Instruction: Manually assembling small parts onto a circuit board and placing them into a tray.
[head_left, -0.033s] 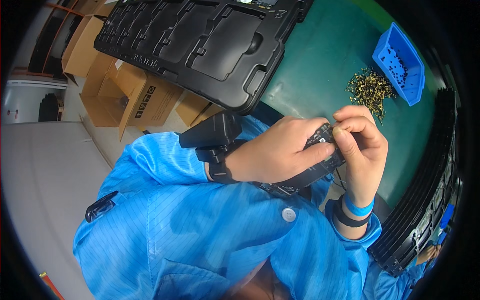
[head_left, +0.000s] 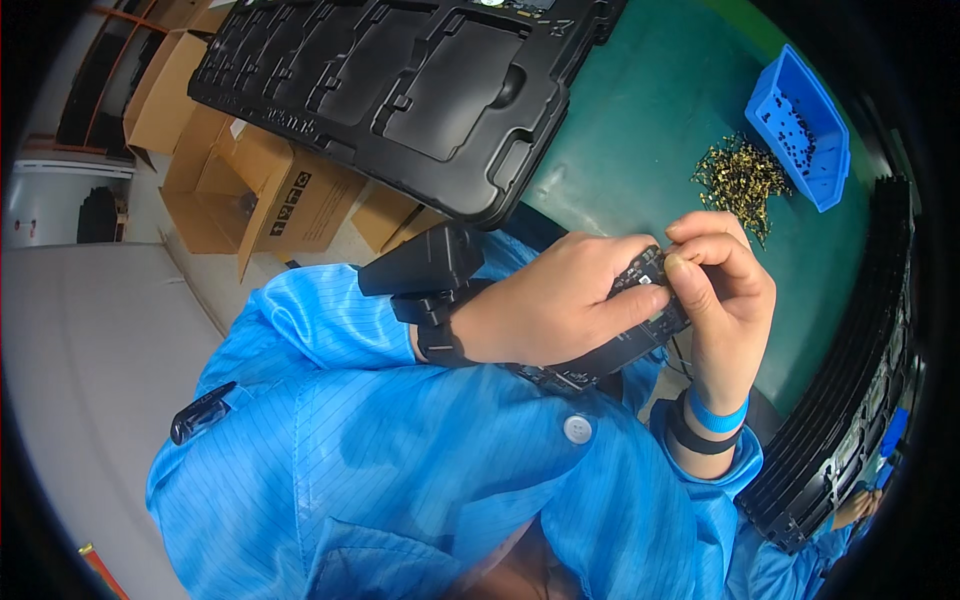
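Left hand gripping a dark circuit board, right hand pinched at its upper end.

From where I stand, a brown carton at the left shows a dark strip of printed symbols; next comes a black moulded tray with raised characters along its edge, blurred from here. The left hand wraps the board in front of the blue smock, thumb laid across its face, beside a small pale label. The right hand's thumb and forefinger close together there, other fingers curled; I can't tell whether something tiny sits between. Beyond, on the green bench, brass-coloured pieces lie heaped beside a blue bin.
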